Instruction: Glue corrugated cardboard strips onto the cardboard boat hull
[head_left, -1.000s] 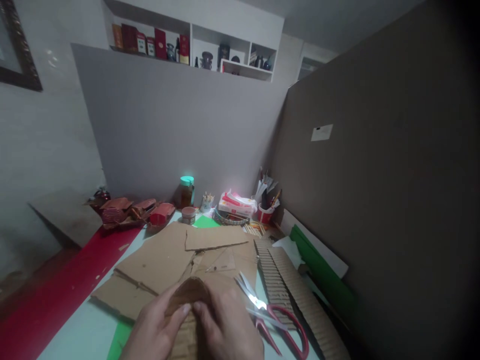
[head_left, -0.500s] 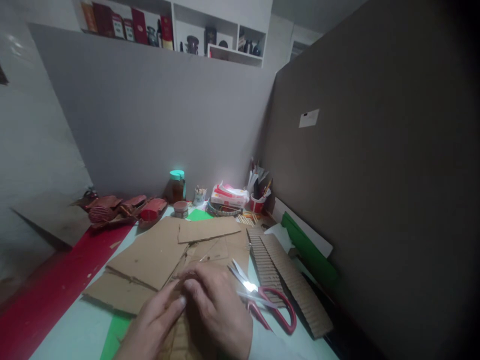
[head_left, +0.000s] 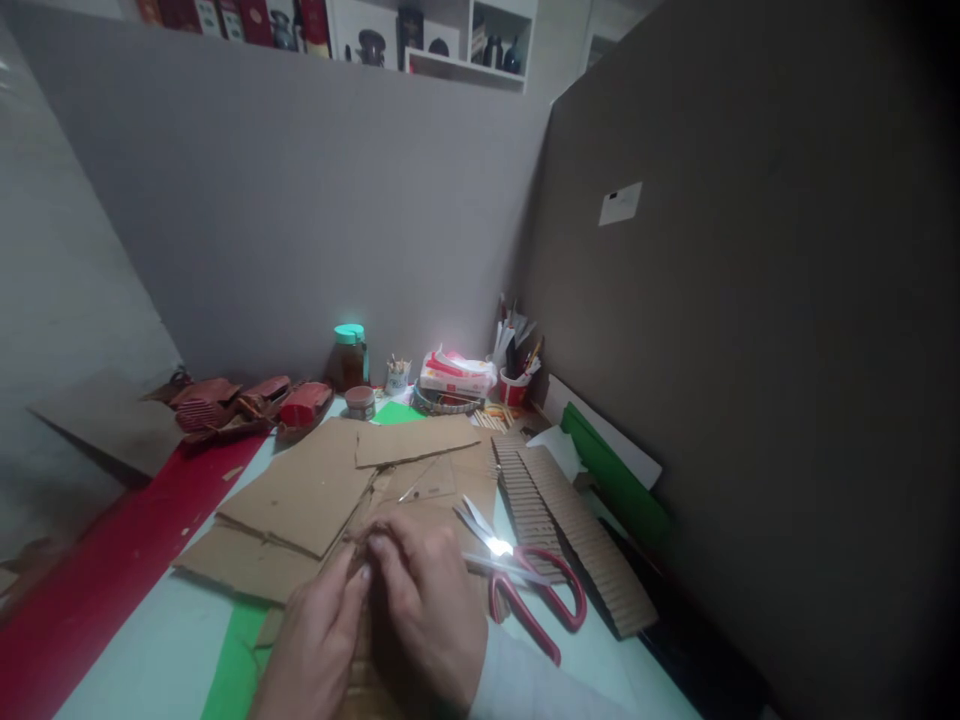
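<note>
My left hand (head_left: 315, 640) and my right hand (head_left: 427, 610) meet at the bottom middle, fingers bent over a strip of corrugated cardboard (head_left: 367, 665) that runs down under them. The fingertips of both hands pinch its upper end together. Most of the strip is hidden beneath my hands. Just to the right of my right hand, red-handled scissors (head_left: 525, 585) lie open on the table. Flat brown cardboard sheets (head_left: 307, 490) spread out beyond my hands.
Two long corrugated strips (head_left: 562, 520) lie right of the scissors, beside green and white boards (head_left: 615, 475). A jar with a teal lid (head_left: 349, 355), a red pen cup (head_left: 513, 385), a box and small pots stand at the back. Red cardboard models (head_left: 247, 405) sit at the left.
The view has tilted down and drawn closer. My hands have closed over the curved top of the strip, which showed a second ago and is now covered.
</note>
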